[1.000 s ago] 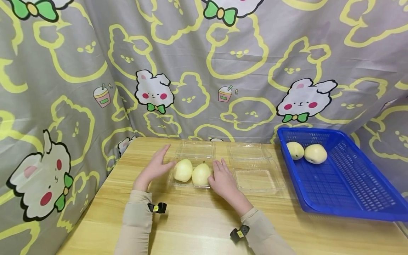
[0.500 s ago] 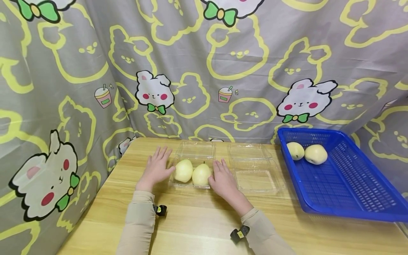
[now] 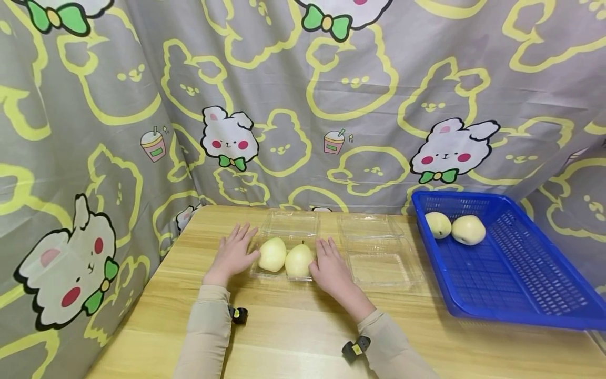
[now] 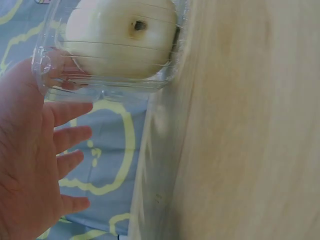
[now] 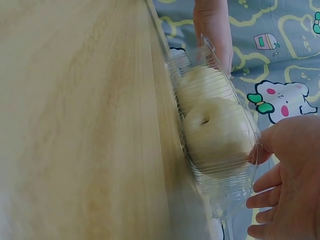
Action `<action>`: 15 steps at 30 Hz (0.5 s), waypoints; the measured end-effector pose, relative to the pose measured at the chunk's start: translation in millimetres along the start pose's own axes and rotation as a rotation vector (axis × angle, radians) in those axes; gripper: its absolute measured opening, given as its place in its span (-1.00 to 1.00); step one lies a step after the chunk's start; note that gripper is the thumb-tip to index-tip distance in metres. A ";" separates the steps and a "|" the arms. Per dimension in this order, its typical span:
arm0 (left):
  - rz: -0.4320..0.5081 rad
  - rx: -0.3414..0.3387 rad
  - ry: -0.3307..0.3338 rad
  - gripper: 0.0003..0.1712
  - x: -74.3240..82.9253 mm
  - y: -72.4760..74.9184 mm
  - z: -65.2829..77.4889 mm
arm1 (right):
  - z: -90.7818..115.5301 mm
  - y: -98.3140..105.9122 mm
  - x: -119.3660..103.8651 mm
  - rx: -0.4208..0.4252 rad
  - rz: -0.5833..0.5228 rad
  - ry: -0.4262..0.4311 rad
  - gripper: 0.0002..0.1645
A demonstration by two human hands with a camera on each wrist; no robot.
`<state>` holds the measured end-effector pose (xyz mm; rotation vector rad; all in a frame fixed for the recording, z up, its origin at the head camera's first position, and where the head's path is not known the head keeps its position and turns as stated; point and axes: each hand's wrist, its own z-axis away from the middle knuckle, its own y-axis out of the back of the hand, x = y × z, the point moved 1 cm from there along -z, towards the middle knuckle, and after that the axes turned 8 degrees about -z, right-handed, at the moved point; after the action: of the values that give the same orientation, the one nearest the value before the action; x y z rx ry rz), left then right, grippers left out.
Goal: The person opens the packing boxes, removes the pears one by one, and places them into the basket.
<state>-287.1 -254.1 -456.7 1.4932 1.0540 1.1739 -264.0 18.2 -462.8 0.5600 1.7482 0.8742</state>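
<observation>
Two pale yellow pears point(image 3: 272, 255) lie side by side in a clear plastic clamshell box point(image 3: 280, 276), its lid point(image 3: 291, 222) folded back behind them. At the box's left end is my left hand point(image 3: 233, 255), fingers spread and straight; the left wrist view shows its thumb over the rim beside a pear point(image 4: 120, 42). On the other end rests my right hand point(image 3: 333, 267), its thumb at the right pear point(image 3: 299, 260) and its fingers extended along the outside. In the right wrist view the right thumb point(image 5: 261, 152) reaches over the box wall near the pear.
A second clear clamshell box point(image 3: 383, 266) stands open to the right, with no fruit in it. Farther right, a blue plastic basket point(image 3: 513, 310) holds two more pears point(image 3: 468, 230). A patterned grey curtain point(image 3: 293, 79) hangs behind the wooden table point(image 3: 284, 331).
My left hand has turned and flattened, its fingers now spread at the box's left side with the thumb closer to the left pear. The right hand and the pears have stayed in place.
</observation>
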 end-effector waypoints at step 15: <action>0.026 0.000 -0.012 -0.29 2.1 -3.7 0.6 | -0.7 3.7 -11.2 0.089 -0.122 0.184 -0.29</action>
<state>-286.5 -251.5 -460.0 1.5154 1.0295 1.1819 -261.0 12.2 -453.2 0.4362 1.9741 0.7852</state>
